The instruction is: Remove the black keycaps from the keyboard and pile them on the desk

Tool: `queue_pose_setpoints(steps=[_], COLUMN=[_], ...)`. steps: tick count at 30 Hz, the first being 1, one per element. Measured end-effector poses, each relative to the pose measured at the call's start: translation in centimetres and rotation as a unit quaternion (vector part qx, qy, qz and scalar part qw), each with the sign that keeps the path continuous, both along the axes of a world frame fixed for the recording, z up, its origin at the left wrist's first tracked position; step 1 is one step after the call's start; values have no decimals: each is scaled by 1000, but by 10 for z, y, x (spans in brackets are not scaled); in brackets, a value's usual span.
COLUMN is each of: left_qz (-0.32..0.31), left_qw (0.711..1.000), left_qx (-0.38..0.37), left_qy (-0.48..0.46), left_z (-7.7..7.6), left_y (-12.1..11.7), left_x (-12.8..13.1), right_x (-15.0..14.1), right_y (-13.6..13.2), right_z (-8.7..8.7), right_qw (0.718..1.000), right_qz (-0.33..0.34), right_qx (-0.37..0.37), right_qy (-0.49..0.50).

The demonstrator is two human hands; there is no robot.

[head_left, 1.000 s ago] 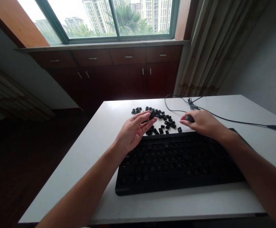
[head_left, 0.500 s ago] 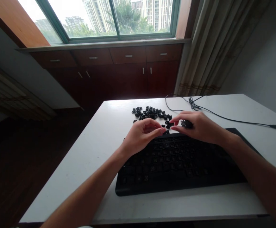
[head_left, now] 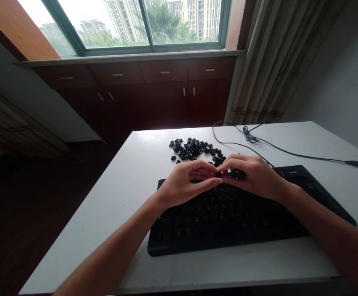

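Observation:
A black keyboard [head_left: 179, 240] lies on the white table with much of its key area in shadow. Over its back edge, my left hand [head_left: 180, 183] pinches a small black keycap [head_left: 218, 174] between thumb and fingers. My right hand [head_left: 255, 176] meets it there, fingertips at the same keycap. Curled in the right hand are more small black pieces [head_left: 238, 174], which look like keycaps. Just beyond the hands, a loose pile of black keycaps [head_left: 193, 148] is spread on the table, its near side partly hidden by my fingers.
The keyboard's black cable [head_left: 299, 155] runs in loops across the back right of the white table [head_left: 117, 193], ending in a plug [head_left: 357, 164]. Behind the table stand a dark red cabinet [head_left: 163, 100] under a window and a curtain [head_left: 259, 74].
My hands have come together from a small gap, and a keycap now sits between their fingertips. Both have dropped slightly toward the keyboard. The view has shifted a little.

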State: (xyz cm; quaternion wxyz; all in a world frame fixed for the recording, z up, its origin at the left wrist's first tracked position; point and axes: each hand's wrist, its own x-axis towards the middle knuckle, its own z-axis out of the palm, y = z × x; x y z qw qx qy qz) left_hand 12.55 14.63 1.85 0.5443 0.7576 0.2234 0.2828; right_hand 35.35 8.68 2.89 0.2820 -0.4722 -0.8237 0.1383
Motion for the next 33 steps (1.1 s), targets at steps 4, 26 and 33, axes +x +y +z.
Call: queue_pose_setpoints(steps=[4,26,33], left_qz=[-7,-33,-59], left_qw=[992,942,950], left_qx=[110,319,285], left_qy=[56,99,109], left_z=[-4,-8,-3], left_y=[-1,-1,4], left_x=[-1,0,-3], right_x=[5,10,10], right_y=[-7,-5,-7], right_z=[-1,6,8], right_qw=[999,988,982], right_qz=[4,19,19], right_qx=[-31,-144,-182], right_qy=[-44,-49,-51])
